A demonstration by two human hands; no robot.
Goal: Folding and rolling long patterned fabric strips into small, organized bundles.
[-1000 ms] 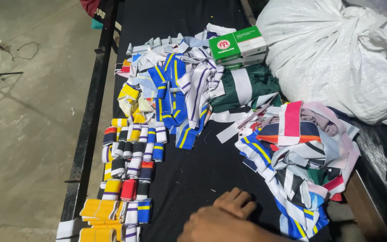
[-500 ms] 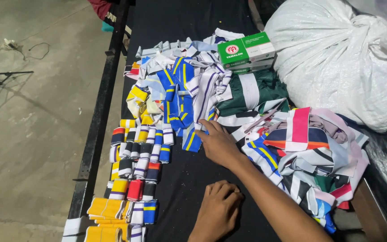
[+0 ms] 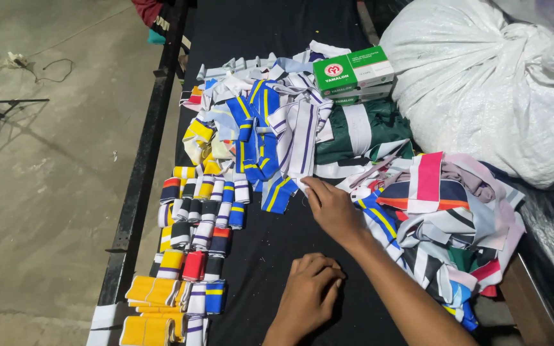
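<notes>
- Right hand (image 3: 333,208) reaches flat, fingers spread, touching the white striped strip (image 3: 299,138) in the heap, holding nothing.
- Left hand (image 3: 309,291) rests curled on the desk (image 3: 277,256), empty.
- Strip looks soft, light, floppy; pinch its loose end.

The white sack (image 3: 482,83) is cut by the top & right edges, the yellow folded strips (image 3: 145,327) by the bottom edge, the right hand (image 3: 331,208) hides part of the striped pile (image 3: 444,218), and left hand (image 3: 309,295) fingers curl under, unseen.
</notes>
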